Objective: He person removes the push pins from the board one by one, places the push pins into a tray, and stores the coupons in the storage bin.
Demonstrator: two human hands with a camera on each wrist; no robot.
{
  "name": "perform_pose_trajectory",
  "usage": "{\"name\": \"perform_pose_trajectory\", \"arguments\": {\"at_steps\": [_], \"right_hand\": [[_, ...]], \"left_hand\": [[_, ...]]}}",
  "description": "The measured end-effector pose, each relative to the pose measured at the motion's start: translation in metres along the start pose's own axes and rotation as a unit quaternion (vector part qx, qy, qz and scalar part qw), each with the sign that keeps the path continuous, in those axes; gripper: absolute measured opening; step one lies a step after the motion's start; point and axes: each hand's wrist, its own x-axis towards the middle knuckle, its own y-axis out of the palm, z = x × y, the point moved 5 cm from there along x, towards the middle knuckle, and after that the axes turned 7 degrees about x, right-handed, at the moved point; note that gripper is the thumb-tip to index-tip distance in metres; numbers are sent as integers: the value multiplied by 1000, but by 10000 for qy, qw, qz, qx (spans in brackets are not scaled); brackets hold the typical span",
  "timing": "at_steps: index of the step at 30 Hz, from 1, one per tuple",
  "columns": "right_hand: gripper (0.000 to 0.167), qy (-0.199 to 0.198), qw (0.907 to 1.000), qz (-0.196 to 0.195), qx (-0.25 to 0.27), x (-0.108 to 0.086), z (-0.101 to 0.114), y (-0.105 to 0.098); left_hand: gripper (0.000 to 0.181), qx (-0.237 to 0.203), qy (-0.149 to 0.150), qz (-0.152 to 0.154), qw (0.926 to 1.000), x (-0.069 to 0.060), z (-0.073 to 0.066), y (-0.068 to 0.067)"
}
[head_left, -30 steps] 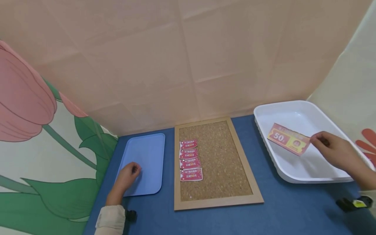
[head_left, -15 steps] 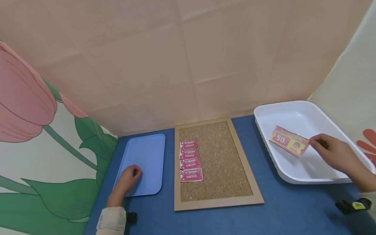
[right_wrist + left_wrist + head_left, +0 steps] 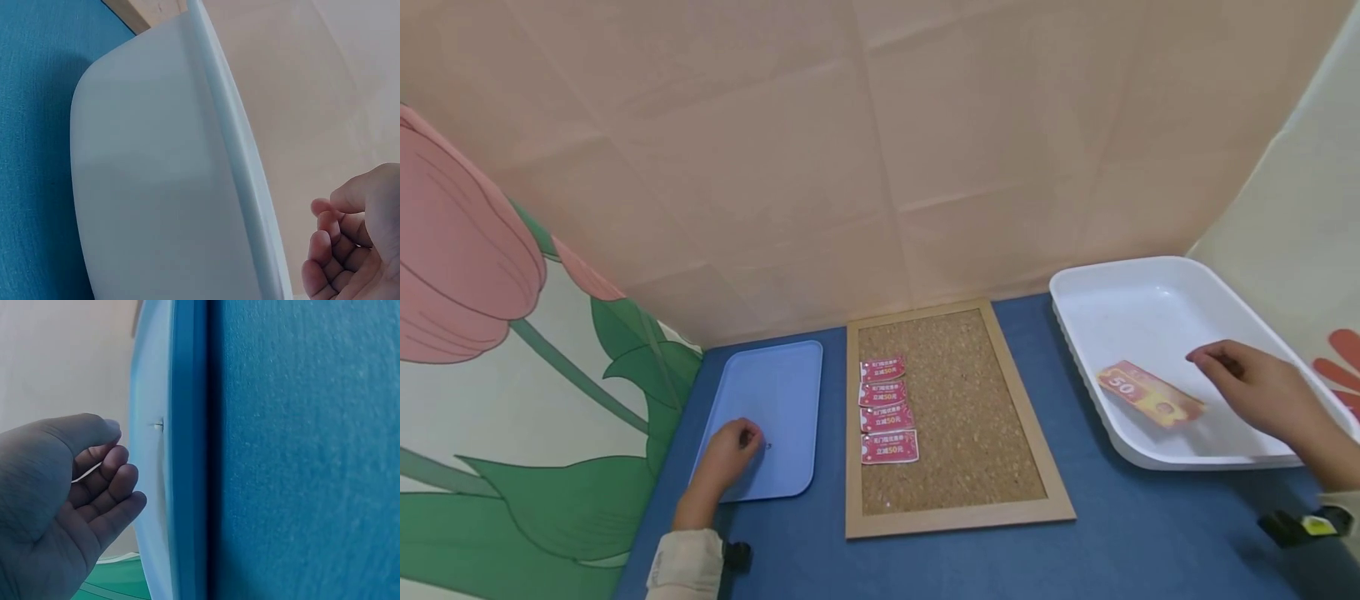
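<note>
Over the white basin (image 3: 1157,454) my right hand (image 3: 1262,387) hovers with loosely curled fingers and nothing between them. Below and left of its fingertips is a red and yellow coupon (image 3: 1150,396) marked 50, slightly blurred; whether it touches the basin floor I cannot tell. My left hand (image 3: 727,457) is above the blue tray (image 3: 775,383), thumb and index tips close together, holding nothing visible. A tiny pin-like thing (image 3: 158,425) shows just off its fingertips in the left wrist view. The right wrist view shows my right hand (image 3: 347,240) beyond the basin wall.
Between tray and basin lies a wood-framed cork board (image 3: 970,417). Several red coupons (image 3: 887,417) form a column on its left side. A blue cloth (image 3: 970,567) covers the table, with a beige wall (image 3: 775,167) behind.
My right hand has let go of the coupon, which has dropped away from the fingers within the basin. A tiny thing now shows beside my left fingertips; that hand has barely moved.
</note>
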Motion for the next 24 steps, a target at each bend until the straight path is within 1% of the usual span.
{"name": "perform_pose_trajectory", "arguments": {"at_steps": [3, 5, 8, 10, 13, 17, 20, 22, 24], "right_hand": [[38, 7, 10000, -20, 26, -2, 1, -1], [39, 27, 10000, -23, 61, -3, 3, -1], [38, -7, 9999, -83, 71, -4, 12, 0], [36, -118, 9998, -126, 79, -4, 22, 2], [33, -371, 9990, -200, 110, -3, 42, 3], [24, -843, 9951, -410, 300, -5, 69, 8], [19, -1200, 9902, -557, 441, -8, 89, 19], [16, -1459, 9862, -620, 485, -12, 101, 27], [15, -1614, 9838, -631, 453, -15, 113, 36]], "left_hand": [[8, -16, 50, -86, 9999, -1, -4, -1], [8, 12, 137, -202, 9997, -2, -9, -3], [8, 39, 366, -445, 9983, -4, -20, -7], [9, 22, 511, -618, 9968, -6, -30, -11], [9, -54, 733, -873, 9935, -8, -47, -16], [7, -132, 1051, -1115, 9881, -10, -70, -23], [8, -196, 1210, -1175, 9855, -14, -87, -25], [9, -236, 1246, -1177, 9849, -16, -97, -24], [11, -292, 1262, -1198, 9843, -18, -107, -23]]}}
